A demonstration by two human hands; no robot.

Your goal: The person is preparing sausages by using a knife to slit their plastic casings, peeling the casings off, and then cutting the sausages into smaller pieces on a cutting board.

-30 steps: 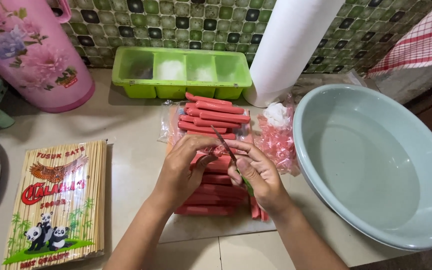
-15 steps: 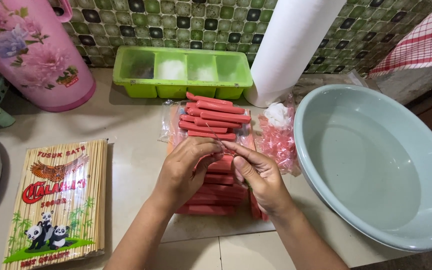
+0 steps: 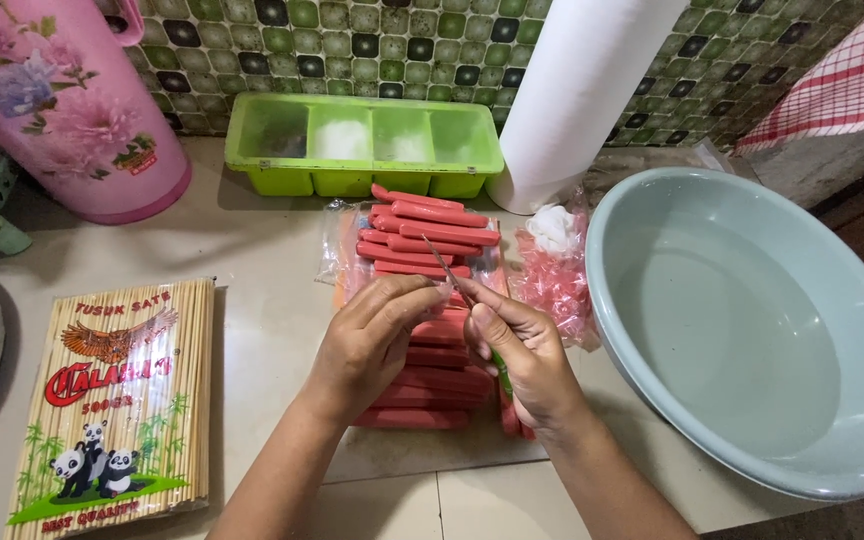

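A stack of red sausages (image 3: 432,225) lies on an open clear wrapper on the counter. My left hand (image 3: 372,340) rests over the stack, its fingertips pinched on the end of one sausage. My right hand (image 3: 527,355) is shut on a small knife (image 3: 444,265) with a green handle. The thin blade points away from me, right beside my left fingertips. Both hands hide the middle of the stack.
A large pale grey-blue basin (image 3: 752,330) fills the right. A pack of bamboo skewers (image 3: 117,400) lies at the left. Behind are a green compartment tray (image 3: 362,140), a white paper roll (image 3: 582,90), a pink flowered jug (image 3: 62,100) and crumpled pink plastic (image 3: 557,285).
My two hands have closed in on each other over the sausages, fingertips now meeting at the blade. Nothing else has moved.
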